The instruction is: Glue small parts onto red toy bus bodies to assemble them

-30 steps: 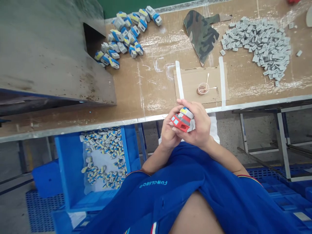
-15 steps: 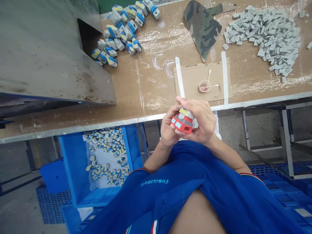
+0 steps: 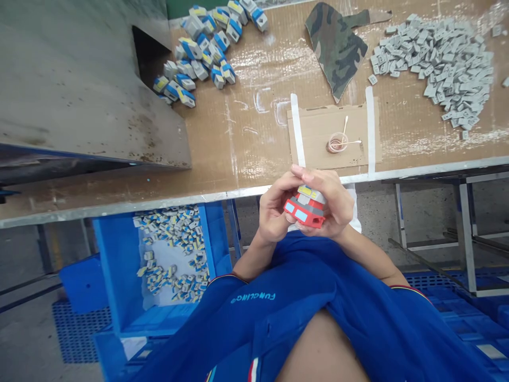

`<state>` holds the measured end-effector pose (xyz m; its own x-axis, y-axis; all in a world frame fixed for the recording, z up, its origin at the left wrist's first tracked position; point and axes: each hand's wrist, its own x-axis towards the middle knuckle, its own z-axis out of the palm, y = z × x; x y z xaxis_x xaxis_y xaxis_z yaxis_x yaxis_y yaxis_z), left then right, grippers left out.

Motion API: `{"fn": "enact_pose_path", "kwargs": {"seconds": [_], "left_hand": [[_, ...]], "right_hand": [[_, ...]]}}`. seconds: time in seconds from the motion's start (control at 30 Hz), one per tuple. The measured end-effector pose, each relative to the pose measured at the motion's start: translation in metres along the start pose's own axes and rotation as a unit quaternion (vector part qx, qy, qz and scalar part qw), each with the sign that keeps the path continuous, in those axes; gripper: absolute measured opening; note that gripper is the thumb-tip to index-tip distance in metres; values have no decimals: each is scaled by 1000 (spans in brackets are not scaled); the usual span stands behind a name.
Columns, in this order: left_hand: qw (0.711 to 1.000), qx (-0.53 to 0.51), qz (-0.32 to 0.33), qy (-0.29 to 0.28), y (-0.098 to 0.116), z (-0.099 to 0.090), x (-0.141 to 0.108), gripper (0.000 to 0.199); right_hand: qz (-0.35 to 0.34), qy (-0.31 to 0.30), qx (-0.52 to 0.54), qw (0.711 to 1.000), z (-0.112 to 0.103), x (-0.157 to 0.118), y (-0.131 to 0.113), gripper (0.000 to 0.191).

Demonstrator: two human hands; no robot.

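Between my two hands, just off the table's near edge, is a red and grey toy vehicle part (image 3: 305, 210) with light-blue windows and yellow marks on its grey top. My left hand (image 3: 275, 208) has its fingers wrapped round one side of it. From the other side my right hand (image 3: 334, 202) closes on it, the fingers reaching over the top. The palms hide part of the toy. Beyond the hands, a small clear cup (image 3: 337, 143) with brownish liquid and cotton swabs (image 3: 351, 141) stands on a taped cardboard sheet (image 3: 318, 119).
Small grey plastic pieces (image 3: 445, 58) lie heaped at the back right, beside a camouflage cloth scrap (image 3: 338, 50). Grey, blue and yellow toy parts (image 3: 202, 50) are piled near a metal housing (image 3: 87, 90). Below the table, a blue crate (image 3: 217, 249) holds many similar parts.
The toy has shifted slightly right and down in the picture and turned a little, its windows facing me more. Both hands keep hold of it. The whole view has shifted slightly.
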<state>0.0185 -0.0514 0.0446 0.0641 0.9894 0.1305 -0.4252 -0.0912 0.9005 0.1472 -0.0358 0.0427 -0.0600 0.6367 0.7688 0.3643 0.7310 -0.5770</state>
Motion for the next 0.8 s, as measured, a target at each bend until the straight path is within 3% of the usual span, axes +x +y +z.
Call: {"fn": "enact_pose_path", "kwargs": {"seconds": [0.2, 0.5, 0.6, 0.7, 0.8], "left_hand": [[999, -23, -5, -32, -1, 1, -1, 51], [994, -43, -78, 57, -16, -6, -6, 57], [988, -64, -110, 84, -20, -9, -10, 66], [983, -65, -132, 106, -21, -8, -12, 79], [982, -58, -142, 109, -22, -5, -14, 76]], "right_hand": [[10, 25, 5, 1000, 2, -2, -5, 60], [24, -45, 7, 999, 8, -3, 4, 66], [56, -74, 20, 995, 11, 0, 4, 69], [114, -111, 23, 987, 11, 5, -2, 85], [139, -138, 10, 981, 10, 9, -7, 94]]}}
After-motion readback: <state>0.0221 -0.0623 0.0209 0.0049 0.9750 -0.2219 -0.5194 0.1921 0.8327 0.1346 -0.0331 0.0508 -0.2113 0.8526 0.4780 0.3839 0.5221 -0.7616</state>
